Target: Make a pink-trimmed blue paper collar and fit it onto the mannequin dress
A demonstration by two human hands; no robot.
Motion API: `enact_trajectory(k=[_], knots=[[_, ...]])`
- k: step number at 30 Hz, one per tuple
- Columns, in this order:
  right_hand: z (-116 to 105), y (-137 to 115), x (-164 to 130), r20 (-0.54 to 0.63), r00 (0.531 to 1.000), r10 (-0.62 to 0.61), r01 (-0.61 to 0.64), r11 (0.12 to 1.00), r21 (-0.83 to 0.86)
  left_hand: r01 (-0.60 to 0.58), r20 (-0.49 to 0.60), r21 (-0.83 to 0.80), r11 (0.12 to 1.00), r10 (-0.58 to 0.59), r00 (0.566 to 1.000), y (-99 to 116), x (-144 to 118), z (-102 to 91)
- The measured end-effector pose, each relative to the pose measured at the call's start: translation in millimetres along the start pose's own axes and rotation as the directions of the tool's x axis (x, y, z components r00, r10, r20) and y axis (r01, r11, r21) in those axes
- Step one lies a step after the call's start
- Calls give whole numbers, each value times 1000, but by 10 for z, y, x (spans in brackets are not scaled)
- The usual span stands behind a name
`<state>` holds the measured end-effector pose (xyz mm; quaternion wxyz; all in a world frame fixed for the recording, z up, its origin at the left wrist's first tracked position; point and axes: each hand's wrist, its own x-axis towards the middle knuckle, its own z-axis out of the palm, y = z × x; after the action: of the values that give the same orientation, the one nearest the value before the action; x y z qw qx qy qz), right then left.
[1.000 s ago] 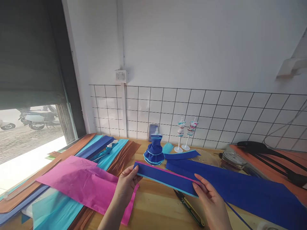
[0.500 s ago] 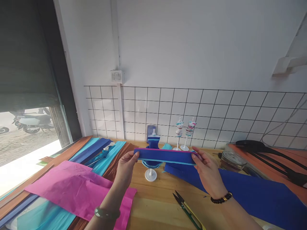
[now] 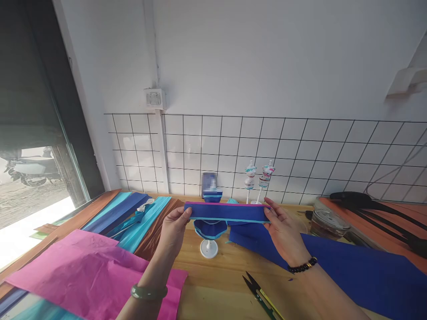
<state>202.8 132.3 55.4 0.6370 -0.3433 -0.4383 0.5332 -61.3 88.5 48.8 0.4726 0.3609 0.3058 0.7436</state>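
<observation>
Open-bladed thread snips [image 3: 256, 290] lie on a wooden tabletop [image 3: 213, 293], closest to the wearer, with a creased pink sheet [image 3: 90, 271] to the left and a broad blue sheet [image 3: 360, 271] to the right. Above them, a left hand [image 3: 174, 229] and a right hand [image 3: 282, 229] pinch opposite ends of a blue strip [image 3: 227, 212] between thumb and fingers, holding it out flat and nearly level. Its edging, pink along the top and light blue along the bottom, appears complete; the strip itself looks ungathered and not yet joined to anything. Directly behind, partly hidden by it, a ruffled blue dress [image 3: 211, 230] on a white stand seems largely formed, while two small mannequins [image 3: 250, 177] [image 3: 266, 175] farther back, before the tiled wall [image 3: 310, 155], wear only short patterned pieces
</observation>
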Motion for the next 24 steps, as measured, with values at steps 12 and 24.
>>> enact_trajectory(k=[12,24], knots=[[73,-28,36,25,1000,1,-1,1000,2,6,5,-11,1000,-6,1000,24,-9,4],[42,12,22,12,1000,15,-15,1000,1,14,0,-19,1000,-14,1000,52,-11,10]])
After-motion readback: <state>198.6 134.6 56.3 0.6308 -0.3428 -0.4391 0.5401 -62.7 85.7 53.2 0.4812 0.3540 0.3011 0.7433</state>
